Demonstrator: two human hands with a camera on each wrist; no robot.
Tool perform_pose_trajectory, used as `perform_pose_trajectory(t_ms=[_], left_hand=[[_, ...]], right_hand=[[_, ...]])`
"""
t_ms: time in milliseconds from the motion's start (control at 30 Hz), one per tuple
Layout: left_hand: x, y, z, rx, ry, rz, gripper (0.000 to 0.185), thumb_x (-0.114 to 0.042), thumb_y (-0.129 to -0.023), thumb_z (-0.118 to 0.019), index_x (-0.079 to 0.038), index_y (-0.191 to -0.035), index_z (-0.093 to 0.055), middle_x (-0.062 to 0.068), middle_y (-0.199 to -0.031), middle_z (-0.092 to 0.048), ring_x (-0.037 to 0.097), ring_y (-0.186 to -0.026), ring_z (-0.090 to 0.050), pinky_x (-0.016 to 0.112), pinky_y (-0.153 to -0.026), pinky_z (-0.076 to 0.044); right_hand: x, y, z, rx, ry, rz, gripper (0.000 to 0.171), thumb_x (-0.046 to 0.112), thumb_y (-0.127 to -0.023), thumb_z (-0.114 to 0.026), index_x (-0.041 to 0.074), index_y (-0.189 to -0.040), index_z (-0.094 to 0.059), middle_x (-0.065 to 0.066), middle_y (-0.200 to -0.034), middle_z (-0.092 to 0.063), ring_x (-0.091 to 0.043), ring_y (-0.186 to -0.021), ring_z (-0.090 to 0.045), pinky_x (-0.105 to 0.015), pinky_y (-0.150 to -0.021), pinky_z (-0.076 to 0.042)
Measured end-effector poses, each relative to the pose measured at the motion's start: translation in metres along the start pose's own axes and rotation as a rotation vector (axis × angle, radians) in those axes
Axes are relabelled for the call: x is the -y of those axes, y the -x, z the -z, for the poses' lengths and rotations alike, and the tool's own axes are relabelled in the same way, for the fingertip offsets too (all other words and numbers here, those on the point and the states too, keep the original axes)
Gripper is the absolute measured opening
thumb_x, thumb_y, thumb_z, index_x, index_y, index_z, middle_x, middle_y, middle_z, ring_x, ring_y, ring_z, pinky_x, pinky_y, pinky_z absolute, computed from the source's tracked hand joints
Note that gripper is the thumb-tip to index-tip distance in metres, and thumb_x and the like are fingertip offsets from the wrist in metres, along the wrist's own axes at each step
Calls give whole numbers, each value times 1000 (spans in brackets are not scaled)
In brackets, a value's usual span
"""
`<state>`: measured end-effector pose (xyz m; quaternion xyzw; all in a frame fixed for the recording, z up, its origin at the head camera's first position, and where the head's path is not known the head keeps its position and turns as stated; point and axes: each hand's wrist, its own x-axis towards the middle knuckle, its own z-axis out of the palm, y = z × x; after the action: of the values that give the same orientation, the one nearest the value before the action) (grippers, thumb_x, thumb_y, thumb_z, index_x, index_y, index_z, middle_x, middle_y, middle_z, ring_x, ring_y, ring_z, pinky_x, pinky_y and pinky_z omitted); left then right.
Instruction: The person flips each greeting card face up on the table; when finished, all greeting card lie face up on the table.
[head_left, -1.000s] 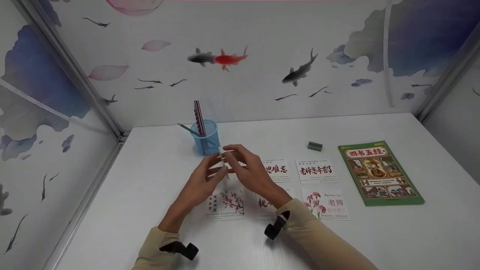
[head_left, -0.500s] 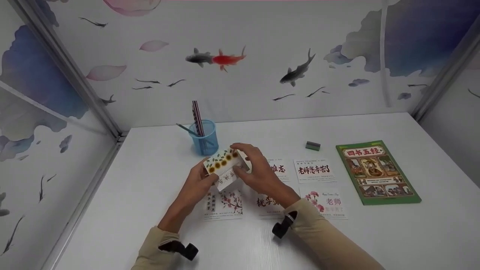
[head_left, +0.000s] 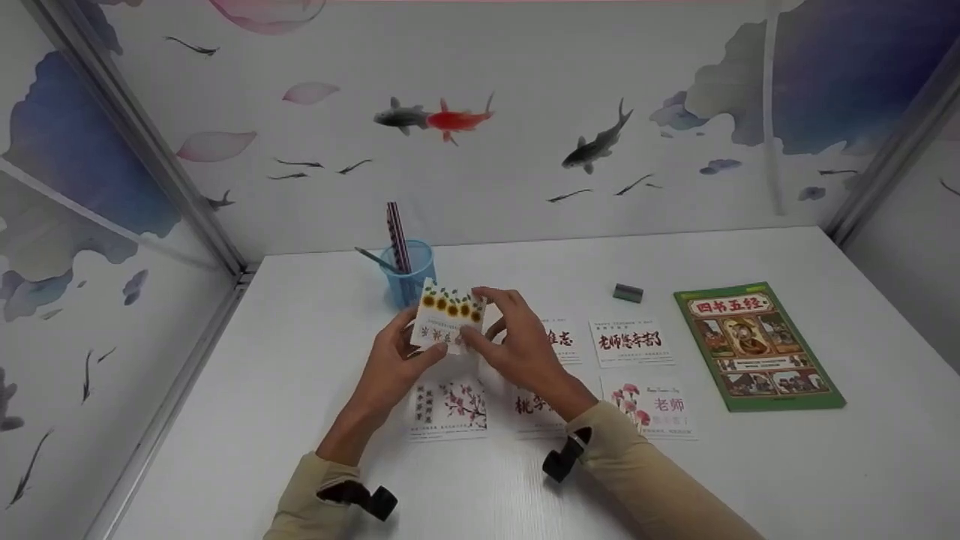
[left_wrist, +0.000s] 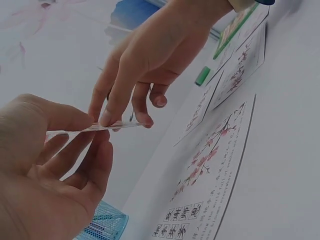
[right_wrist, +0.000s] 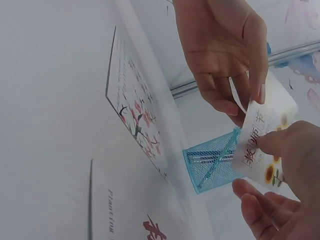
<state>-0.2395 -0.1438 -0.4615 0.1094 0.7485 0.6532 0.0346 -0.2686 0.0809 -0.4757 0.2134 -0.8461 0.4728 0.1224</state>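
A small white card (head_left: pixel 451 313) with a row of sunflowers and red writing is held up above the table. Its writing appears upside down in the head view. My left hand (head_left: pixel 395 358) pinches its left side, thumb on the printed face and fingers behind. On the opposite side my right hand (head_left: pixel 517 341) pinches it between thumb and fingers. Seen from the left wrist, the card (left_wrist: pixel 95 127) is nearly edge-on. Below the hands lies a plum-blossom card (head_left: pixel 457 409). Another card with red writing (head_left: pixel 534 412) is partly hidden by the right forearm.
Behind the left hand stands a blue mesh pen cup (head_left: pixel 409 274) with pencils. Farther right lie a card with red writing (head_left: pixel 632 343), a pink-flower card (head_left: pixel 651 409), a small green block (head_left: pixel 628 292) and a green-edged book (head_left: pixel 759 345). A printed wall (head_left: pixel 517 195) borders the table's back.
Edge-on a second ago, the card has turned its sunflower face into view. Since then it has rotated from a slant to nearly level and risen slightly, with both hands still holding it.
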Motion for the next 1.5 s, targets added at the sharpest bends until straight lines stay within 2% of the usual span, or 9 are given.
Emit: perform_pose_trajectory(t_ms=[167, 267, 467, 733, 867, 1033, 1167, 1267, 1500], left_hand=[[1, 0, 1, -39, 33, -23, 50, -23, -109, -68, -15, -156, -54, 8, -148, -69, 26, -129, -69, 32, -106, -59], [1, 1, 2, -36, 40, -37, 48, -18, -109, -67, -15, -155, -55, 8, -149, -67, 28, -126, -70, 35, -108, -58], [3, 0, 3, -23, 44, -18, 54, -13, -108, -67, -19, -160, -51, 9, -147, -65, 28, -126, -70, 36, -104, -61], [8, -3, 7, -115, -31, 32, 57, -14, -104, -74, -16, -156, -50, 16, -129, -78, 26, -106, -78, 28, -86, -63], [10, -3, 8, -166, -98, 104, 66, -16, -101, -78, -17, -159, -46, 15, -129, -78, 27, -109, -79, 33, -91, -64], [12, -2, 10, -176, -129, 141, 82, -13, -96, -82, -19, -165, -38, 16, -152, -64, 33, -126, -73, 47, -105, -61], [16, 0, 13, -114, -195, 139, 69, -4, -94, -80, -12, -156, -54, 16, -159, -56, 37, -136, -67, 51, -109, -58], [19, 1, 12, -80, -321, 150, 54, -5, -96, -79, -7, -147, -64, 17, -157, -58, 36, -137, -64, 49, -110, -58], [18, -3, 7, -60, -550, 145, 40, -16, -103, -74, -1, -140, -71, 21, -156, -56, 35, -140, -59, 51, -112, -55]], right_hand=[[-1, 1, -3, -22, -9, -70, 23, 38, -105, -74, 16, -108, -72, -6, -122, -67, -17, -89, -75, -34, -76, -63], [0, 1, -4, 53, -52, -67, 21, 37, -106, -72, 17, -100, -74, -4, -113, -69, -18, -89, -76, -33, -79, -64], [2, -1, -3, 194, -150, -90, 27, 40, -108, -68, 14, -109, -77, -3, -107, -76, -21, -83, -79, -33, -69, -61], [0, -1, 0, 77, -146, -131, 62, 25, -102, -78, 16, -156, -49, -12, -135, -68, -20, -92, -76, -33, -75, -63], [-1, 0, -2, 110, -86, -96, 43, 15, -102, -77, 12, -141, -60, -11, -133, -67, -21, -97, -75, -32, -81, -64], [0, 4, -3, 202, 57, -107, 27, 14, -101, -77, 7, -125, -69, -11, -121, -70, -23, -100, -72, -37, -84, -62], [-1, 6, -5, 260, 177, -98, 28, 17, -99, -79, 6, -125, -74, -11, -113, -70, -23, -100, -67, -40, -85, -58], [-3, 7, -6, 278, 223, -78, 29, 19, -100, -79, 6, -125, -77, -12, -113, -70, -24, -101, -65, -41, -86, -55], [-3, 8, -7, 304, 264, -33, 32, 21, -101, -77, 5, -129, -78, -13, -117, -72, -27, -106, -64, -45, -89, -54]])
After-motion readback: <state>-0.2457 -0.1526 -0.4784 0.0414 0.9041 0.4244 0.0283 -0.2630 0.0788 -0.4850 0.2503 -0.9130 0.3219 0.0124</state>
